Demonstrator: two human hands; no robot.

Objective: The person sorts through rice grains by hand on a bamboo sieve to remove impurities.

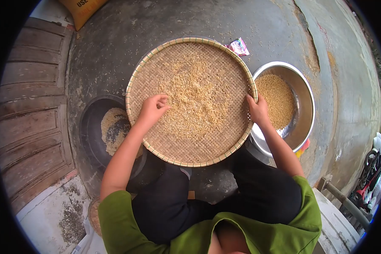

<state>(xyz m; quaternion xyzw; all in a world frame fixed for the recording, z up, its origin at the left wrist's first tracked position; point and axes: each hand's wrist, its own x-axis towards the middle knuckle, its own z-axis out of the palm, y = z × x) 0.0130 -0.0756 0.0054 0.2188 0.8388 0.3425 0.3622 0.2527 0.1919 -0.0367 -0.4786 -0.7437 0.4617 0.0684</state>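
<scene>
A round woven bamboo winnowing tray (190,157) is held out over my lap, with unhusked and husked grains (194,101) spread across its middle. My right hand (258,110) grips the tray's right rim, thumb on the inner side. Over the left part of the tray hovers my left hand (153,109), its fingers curled in close to the thumb beside the grain. Whatever may be between those fingertips is too small to see.
To the right stands a metal basin (304,97) partly filled with grain. At left, a dark tub (91,131) holds paler grain, partly under the tray. A small packet (239,46) lies beyond the rim. An orange sack (82,10) and wooden door (34,101) are at left.
</scene>
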